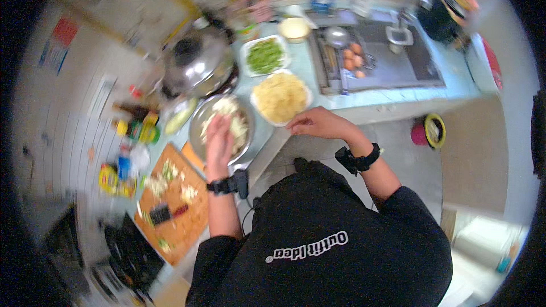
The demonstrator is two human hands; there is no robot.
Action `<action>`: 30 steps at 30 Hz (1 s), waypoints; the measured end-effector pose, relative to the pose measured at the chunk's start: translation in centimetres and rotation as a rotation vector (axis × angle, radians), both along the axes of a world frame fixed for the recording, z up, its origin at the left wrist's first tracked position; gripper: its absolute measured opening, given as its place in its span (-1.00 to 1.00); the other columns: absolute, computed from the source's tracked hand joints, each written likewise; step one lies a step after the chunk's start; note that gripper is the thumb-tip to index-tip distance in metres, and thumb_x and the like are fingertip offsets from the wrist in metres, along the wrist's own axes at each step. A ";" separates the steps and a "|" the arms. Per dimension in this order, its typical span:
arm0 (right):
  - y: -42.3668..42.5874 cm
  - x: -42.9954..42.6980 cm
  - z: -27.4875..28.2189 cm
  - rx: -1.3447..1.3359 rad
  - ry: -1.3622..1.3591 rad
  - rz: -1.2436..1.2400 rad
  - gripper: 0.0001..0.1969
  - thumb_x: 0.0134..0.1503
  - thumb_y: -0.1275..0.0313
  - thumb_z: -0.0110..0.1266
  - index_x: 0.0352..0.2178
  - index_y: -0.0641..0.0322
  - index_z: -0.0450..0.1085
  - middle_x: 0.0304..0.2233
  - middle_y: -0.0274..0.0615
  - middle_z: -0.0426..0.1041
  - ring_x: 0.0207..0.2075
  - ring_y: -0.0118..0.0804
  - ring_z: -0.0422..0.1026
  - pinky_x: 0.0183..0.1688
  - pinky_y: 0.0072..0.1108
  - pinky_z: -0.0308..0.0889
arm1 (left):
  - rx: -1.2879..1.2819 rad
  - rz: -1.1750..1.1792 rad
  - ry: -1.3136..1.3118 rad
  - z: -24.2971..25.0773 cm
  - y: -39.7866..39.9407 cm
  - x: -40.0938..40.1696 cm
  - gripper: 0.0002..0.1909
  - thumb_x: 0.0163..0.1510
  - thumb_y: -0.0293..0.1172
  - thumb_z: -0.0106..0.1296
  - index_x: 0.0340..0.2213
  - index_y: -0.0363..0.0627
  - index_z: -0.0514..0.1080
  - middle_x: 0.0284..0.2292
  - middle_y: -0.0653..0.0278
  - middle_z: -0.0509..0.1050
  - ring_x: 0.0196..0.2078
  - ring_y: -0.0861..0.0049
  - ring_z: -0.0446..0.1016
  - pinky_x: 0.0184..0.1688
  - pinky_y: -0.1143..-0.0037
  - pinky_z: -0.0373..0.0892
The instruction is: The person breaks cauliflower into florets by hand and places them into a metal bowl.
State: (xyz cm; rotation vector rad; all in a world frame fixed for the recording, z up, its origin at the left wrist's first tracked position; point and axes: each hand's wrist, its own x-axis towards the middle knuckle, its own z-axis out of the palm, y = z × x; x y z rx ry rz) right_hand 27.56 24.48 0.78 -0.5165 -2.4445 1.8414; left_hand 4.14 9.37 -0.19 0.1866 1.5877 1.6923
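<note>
My left hand is over a round metal bowl, its fingers at a heap of pale chopped vegetable. Blur hides whether those fingers hold any of it. My right hand hovers at the counter's front edge, loosely bent and with nothing visible in it. Just beyond its fingertips is a white dish full of a yellow, crumbly-looking food. Left of me, a wooden cutting board bears pale and green chopped bits and a cleaver with a reddish handle.
Behind the bowl stands a lidded wok. A dish of chopped greens and a cream-coloured bowl sit farther back. Several brown eggs and a ladle lie by the sink. Bottles line the left wall.
</note>
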 end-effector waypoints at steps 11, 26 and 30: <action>-6.9 -13.2 0.9 -0.054 0.146 -0.186 -0.70 -0.05 0.36 0.19 -0.29 0.33 0.42 -0.38 -0.19 0.49 -0.37 -0.50 0.44 -0.28 -0.68 0.34 | 0.472 0.054 -0.155 -0.7 -4.9 -0.1 -0.97 0.09 -0.51 -0.07 -0.39 -0.17 0.32 -0.38 0.38 0.39 -0.36 0.72 0.33 -0.26 0.68 0.27; -10.2 -16.0 -0.9 0.007 0.243 -0.189 -0.78 -0.06 0.37 0.13 -0.45 0.36 0.46 -0.63 -0.19 0.46 -0.59 -0.53 0.39 -0.49 -0.66 0.29 | 0.262 0.034 0.230 1.0 -9.8 -0.6 -0.74 -0.02 -0.60 0.02 -0.24 -0.25 0.30 -0.35 0.32 0.42 -0.28 0.65 0.40 -0.22 0.63 0.32; -11.1 -16.5 -1.6 0.107 0.221 -0.261 -0.78 -0.10 0.40 0.12 -0.45 0.39 0.44 -0.64 -0.19 0.46 -0.60 -0.53 0.40 -0.49 -0.66 0.30 | 0.173 0.077 0.373 0.5 -10.0 -0.7 -0.72 -0.04 -0.63 0.02 -0.23 -0.26 0.31 -0.33 0.30 0.43 -0.28 0.63 0.41 -0.22 0.62 0.33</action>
